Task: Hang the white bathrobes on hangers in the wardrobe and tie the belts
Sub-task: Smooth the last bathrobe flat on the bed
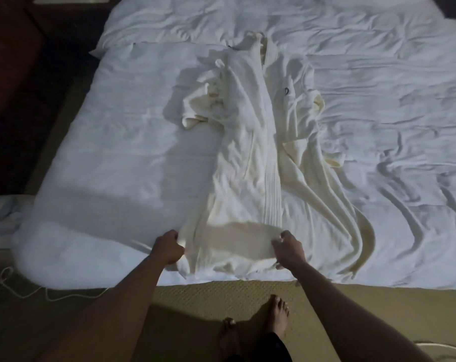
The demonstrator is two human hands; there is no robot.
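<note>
A white bathrobe (242, 152) lies stretched lengthwise on the bed (117, 165), collar at the far end, hem at the near edge. A hanger hook (259, 35) shows at the collar. Its sleeves are bunched to the left and right. The belt (334, 205) trails loose along the robe's right side toward the near edge. My left hand (168, 246) grips the hem's left corner with curled fingers. My right hand (288, 248) grips the hem's right part. No wardrobe is in view.
The bed carries a rumpled white duvet. A tan carpet (352, 314) runs along the near side, with my bare feet (277, 317) on it. A white cord (25, 291) lies on the floor at the left. Dark furniture stands at the far left.
</note>
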